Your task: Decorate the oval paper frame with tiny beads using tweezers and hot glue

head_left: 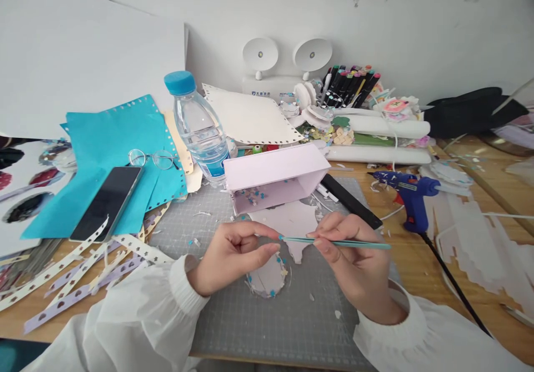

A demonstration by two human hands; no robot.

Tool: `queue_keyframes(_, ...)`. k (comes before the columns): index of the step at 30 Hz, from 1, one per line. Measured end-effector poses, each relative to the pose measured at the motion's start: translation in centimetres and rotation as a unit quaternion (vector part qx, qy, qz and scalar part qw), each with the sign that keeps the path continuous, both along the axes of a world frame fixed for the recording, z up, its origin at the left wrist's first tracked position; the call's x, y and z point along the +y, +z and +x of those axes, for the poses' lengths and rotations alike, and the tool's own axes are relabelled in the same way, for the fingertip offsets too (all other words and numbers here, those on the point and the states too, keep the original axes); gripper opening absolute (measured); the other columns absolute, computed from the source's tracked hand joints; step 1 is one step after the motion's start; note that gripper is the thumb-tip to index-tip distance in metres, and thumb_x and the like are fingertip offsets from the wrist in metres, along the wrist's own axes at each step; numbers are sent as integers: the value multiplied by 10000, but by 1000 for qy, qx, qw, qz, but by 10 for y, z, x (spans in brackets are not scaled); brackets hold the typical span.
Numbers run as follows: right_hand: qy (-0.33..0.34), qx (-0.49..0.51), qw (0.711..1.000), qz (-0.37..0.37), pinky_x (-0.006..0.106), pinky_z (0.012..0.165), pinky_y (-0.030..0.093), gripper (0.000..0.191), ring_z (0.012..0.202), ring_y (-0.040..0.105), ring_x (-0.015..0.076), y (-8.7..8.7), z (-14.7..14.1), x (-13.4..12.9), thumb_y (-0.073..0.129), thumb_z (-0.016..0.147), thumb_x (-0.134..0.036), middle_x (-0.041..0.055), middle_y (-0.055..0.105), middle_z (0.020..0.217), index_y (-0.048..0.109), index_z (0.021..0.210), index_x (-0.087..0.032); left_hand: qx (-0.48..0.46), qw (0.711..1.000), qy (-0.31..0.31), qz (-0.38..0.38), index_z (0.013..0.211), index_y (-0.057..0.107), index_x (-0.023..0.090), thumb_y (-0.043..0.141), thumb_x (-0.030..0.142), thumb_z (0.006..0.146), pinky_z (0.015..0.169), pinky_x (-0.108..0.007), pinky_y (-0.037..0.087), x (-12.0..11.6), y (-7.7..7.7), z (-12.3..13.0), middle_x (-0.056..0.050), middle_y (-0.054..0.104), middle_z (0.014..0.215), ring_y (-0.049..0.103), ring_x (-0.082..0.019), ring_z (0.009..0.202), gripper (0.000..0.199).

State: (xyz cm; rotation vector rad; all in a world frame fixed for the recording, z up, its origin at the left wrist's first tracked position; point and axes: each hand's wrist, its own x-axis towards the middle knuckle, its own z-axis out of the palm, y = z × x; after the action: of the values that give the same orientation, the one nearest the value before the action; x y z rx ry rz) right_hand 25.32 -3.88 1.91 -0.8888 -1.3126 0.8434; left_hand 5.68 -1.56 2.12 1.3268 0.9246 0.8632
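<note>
My right hand [354,261] is closed on slim light-green tweezers [359,244], held level with the tip pointing left. A tiny blue piece [281,238] sits at the tweezers' tip, against the index fingertip of my left hand [233,255]. That hand's thumb and index finger are apart, and its other fingers curl inward. Below them, a round white disc [267,278] lies on the grey cutting mat [292,327], with small blue and cream stars around its edge. Behind is a white cut-out sheet [287,219] and an open lilac box [275,169] on its side, with small stars inside.
A water bottle [200,127] stands behind the box. Left are blue paper sheets [104,133], glasses [152,159], a phone [108,202] and punched paper strips [83,288]. A blue glue gun [411,191] with a black cable and a black bar [350,199] lie right.
</note>
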Motion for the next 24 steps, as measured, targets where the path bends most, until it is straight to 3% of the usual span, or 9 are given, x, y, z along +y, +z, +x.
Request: queue_keyframes(24,33,37,997,-64,287,563,460,58,655,558,149,-10,3,2,656,827,-229,10,590,704,602,808,-237,-22,1000,-7,11,829,768,145,687,270,791,414,-232,192,-1,-2,-1,79,229,434,197,-64,417,153)
